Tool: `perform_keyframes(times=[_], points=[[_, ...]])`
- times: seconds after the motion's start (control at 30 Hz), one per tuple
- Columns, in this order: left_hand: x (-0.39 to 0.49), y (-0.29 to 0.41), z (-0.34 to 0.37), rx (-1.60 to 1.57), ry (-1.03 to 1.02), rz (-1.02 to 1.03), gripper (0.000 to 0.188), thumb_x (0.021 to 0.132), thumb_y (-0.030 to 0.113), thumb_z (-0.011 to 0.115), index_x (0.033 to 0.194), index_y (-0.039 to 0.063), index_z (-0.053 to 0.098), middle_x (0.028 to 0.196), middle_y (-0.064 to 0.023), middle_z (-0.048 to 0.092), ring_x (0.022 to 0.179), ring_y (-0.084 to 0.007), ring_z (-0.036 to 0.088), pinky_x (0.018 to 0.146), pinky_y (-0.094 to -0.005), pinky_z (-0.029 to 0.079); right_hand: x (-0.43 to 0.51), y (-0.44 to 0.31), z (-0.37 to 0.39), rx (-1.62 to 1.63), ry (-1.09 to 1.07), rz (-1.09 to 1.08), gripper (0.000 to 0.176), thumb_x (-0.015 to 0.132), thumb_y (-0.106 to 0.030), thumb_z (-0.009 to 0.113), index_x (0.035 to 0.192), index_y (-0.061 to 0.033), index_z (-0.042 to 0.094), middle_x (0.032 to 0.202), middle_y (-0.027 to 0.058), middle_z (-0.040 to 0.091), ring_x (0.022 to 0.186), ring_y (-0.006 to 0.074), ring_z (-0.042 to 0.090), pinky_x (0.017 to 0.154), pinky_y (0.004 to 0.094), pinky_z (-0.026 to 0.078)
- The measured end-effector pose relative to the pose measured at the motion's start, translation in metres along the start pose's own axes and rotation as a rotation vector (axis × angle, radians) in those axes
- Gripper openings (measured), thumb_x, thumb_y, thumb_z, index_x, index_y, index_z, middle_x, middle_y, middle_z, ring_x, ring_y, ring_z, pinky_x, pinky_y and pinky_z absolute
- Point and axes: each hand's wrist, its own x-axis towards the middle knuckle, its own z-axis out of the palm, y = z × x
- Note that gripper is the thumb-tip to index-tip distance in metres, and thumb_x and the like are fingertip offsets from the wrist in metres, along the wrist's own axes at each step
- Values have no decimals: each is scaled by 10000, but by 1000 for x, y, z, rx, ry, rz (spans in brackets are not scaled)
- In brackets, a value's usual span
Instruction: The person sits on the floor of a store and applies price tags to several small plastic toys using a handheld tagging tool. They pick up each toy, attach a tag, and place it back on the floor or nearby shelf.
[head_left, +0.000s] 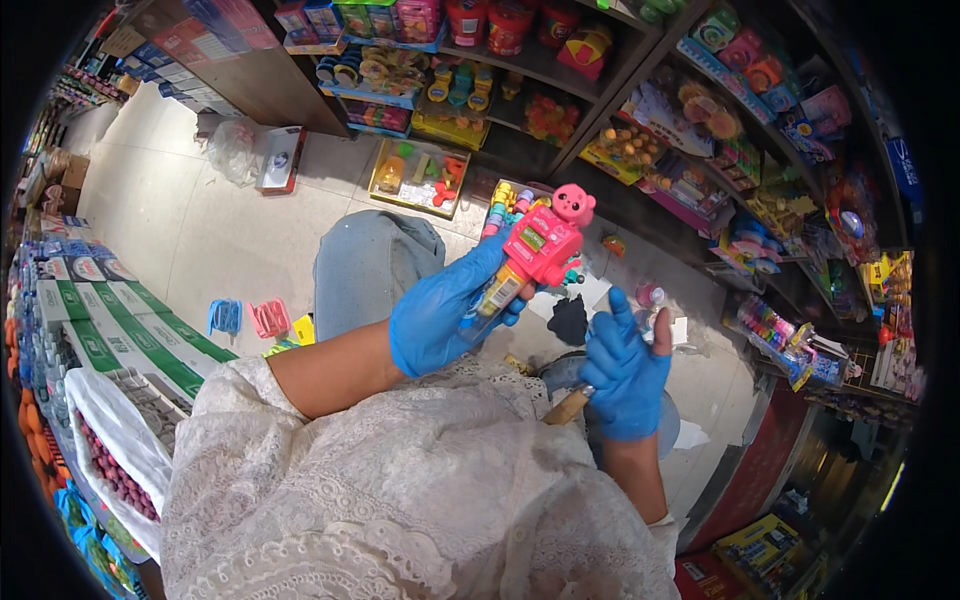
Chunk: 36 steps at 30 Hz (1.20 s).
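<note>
My left hand (442, 307), in a blue glove, grips a pink bear-headed toy (541, 238) by its clear tube, which has yellow contents and a printed barcode label. The toy points up and away from me, with a small pink handle on its side. My right hand (624, 364), also gloved, is apart from the toy. Its index finger and thumb stick out, and the thumb tip is bare. Its other fingers are curled around a wooden-handled tool (570, 406); the tool's far end is hidden. Behind my left hand, a box holds several colourful toys (504, 202).
Shelves (615, 67) of packaged toys and sweets line the far and right sides. On the tiled floor are a tray of toys (457, 213), a red-edged box (279, 161), white paper (592, 289) and black cloth (568, 321). Green-and-white cartons (120, 319) stand left, near a fruit crate (120, 472).
</note>
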Motion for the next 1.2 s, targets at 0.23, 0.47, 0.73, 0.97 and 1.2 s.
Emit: perform_keyframes(times=[0.23, 0.47, 0.73, 0.97, 1.2], points=[[-5, 0, 14, -204, 164, -134, 478, 1012, 467, 474, 1297, 87, 526, 1010, -94, 641, 788, -172, 581, 700, -279, 508, -6, 41, 22, -387, 61, -180, 396, 1050, -439, 382, 1166, -110, 570, 648, -23, 340, 514, 94, 314, 476, 261, 297], [-7, 3, 13, -305, 14, -100, 512, 1018, 518, 412, 1281, 87, 492, 977, -82, 581, 631, -141, 395, 541, -260, 374, -22, 41, 59, -1110, 205, -263, 522, 1035, -500, 395, 1173, -32, 580, 677, -6, 517, 589, 64, 437, 539, 225, 335], [-10, 2, 13, -343, -69, -111, 574, 1008, 577, 360, 1213, 69, 532, 951, -47, 575, 594, -123, 398, 515, -244, 349, -16, 40, 76, -1434, 95, -343, 336, 1030, -303, 511, 1230, -47, 595, 752, 28, 636, 644, 101, 566, 593, 245, 439], [-16, 0, 17, -153, -63, -111, 617, 982, 639, 333, 1129, 81, 550, 776, -15, 498, 551, -107, 367, 477, -231, 304, -13, 36, 88, -1953, 7, -502, 262, 968, -190, 596, 1225, -145, 614, 822, 164, 664, 658, 317, 666, 560, 365, 497], [-23, -7, 23, 91, 67, -82, 616, 985, 648, 317, 1092, 89, 554, 704, -5, 463, 581, -106, 375, 536, -240, 321, -12, 44, 97, -2177, -7, -600, 202, 963, -160, 618, 1151, -105, 665, 788, 134, 674, 630, 273, 665, 586, 322, 494]])
